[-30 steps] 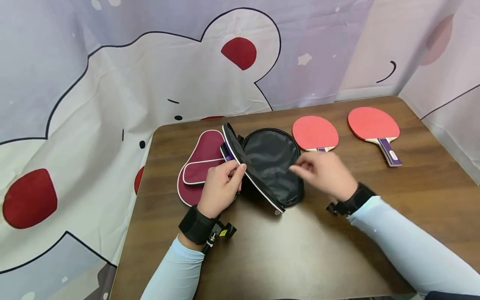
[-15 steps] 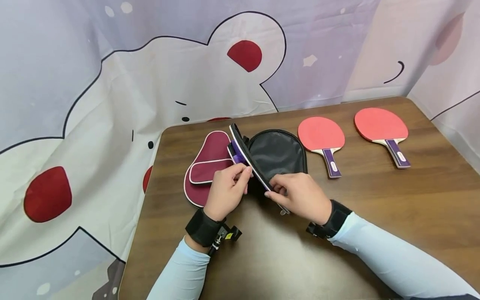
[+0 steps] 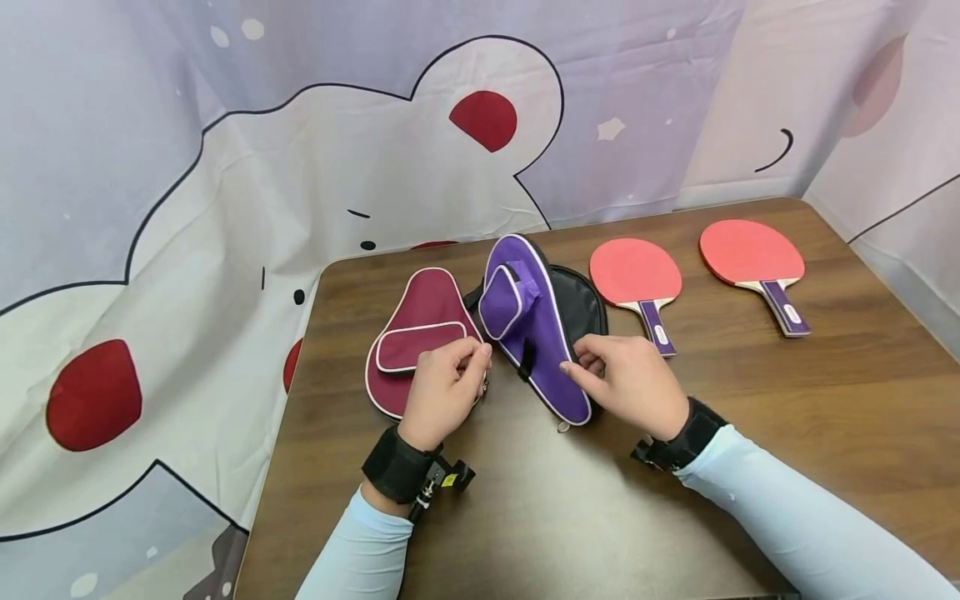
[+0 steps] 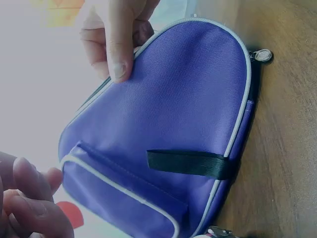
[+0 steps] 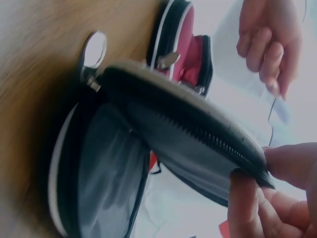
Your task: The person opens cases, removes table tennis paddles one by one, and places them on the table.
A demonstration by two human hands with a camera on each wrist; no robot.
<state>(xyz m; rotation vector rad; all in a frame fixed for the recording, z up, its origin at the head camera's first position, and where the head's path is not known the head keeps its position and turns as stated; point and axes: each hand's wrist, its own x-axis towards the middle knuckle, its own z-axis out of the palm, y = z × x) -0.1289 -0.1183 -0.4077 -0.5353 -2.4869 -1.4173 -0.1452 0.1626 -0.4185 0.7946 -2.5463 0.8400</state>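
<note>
On the dark brown wooden bench lie 2 teardrop-shaped fabric paddle cases and 2 red rubber-faced table tennis paddles. The purple woven-fabric case with white piping sits near the bench's middle, unzipped, its upper flap lifted to show a black lining; it carries a front pocket and a black webbing loop. The right hand, at 3 o'clock of this case, has its grip closed on the flap's edge, thumb and fingers pinching it. The left hand, at 9 o'clock of the case, has its fingers curled; I cannot tell whether that grip holds anything. Just beyond it lies the maroon fabric case with white piping, flat and zipped, beside the purple one. At 2 o'clock of the purple case rests the nearer red paddle with a purple handle, and further right the second red paddle, well apart. A pale lilac curtain printed with a white bear outline and red patches hangs behind the bench.
</note>
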